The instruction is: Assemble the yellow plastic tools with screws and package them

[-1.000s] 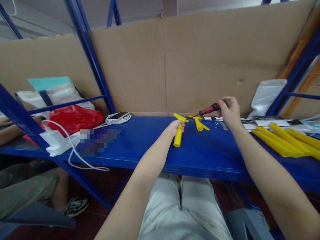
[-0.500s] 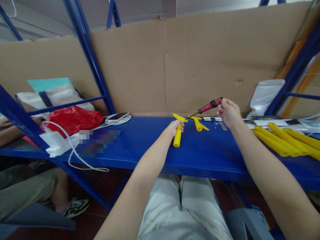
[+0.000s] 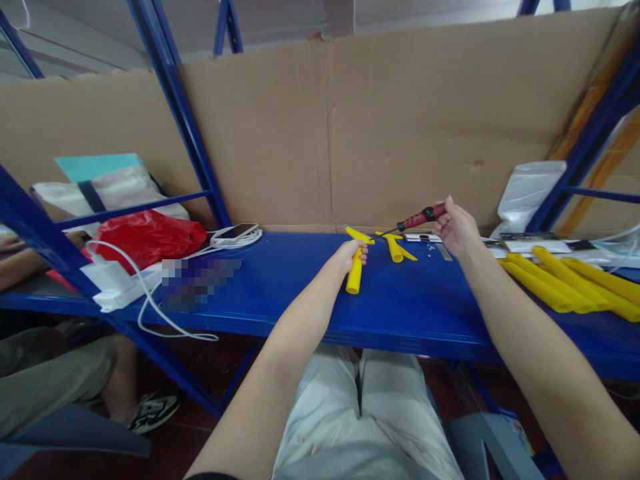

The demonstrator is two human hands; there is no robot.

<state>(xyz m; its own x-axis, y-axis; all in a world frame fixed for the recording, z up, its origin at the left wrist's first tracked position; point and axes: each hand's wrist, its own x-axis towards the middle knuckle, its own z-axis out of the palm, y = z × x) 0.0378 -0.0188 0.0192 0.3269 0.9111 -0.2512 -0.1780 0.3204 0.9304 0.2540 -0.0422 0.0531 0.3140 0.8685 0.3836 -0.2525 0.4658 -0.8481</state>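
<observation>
My left hand [image 3: 356, 253] is closed around a yellow plastic piece [image 3: 353, 277], a tube whose flared head shows above my fingers. In my right hand [image 3: 457, 227] is a screwdriver [image 3: 419, 218] with a red and black handle, gripped near its rear end. Its thin shaft slopes down to the left, and the tip meets the right side of the flared head; the exact contact is too small to make out. Just right of that, a second yellow piece [image 3: 397, 249] of similar shape lies on the blue shelf [image 3: 290, 293].
Several yellow tubes [image 3: 545, 287] lie at the right. A small metal strip [image 3: 444, 252] and tiny bits lie nearer. A phone [image 3: 237, 231] on coiled white cable, a power strip [image 3: 120, 293] and a red bag [image 3: 150, 237] are left, where another person sits. Cardboard [image 3: 400, 120] stands behind.
My right fingers have shifted slightly on the end of the screwdriver handle, and the handle has turned and dipped a little. My left hand and the yellow piece stay almost in place.
</observation>
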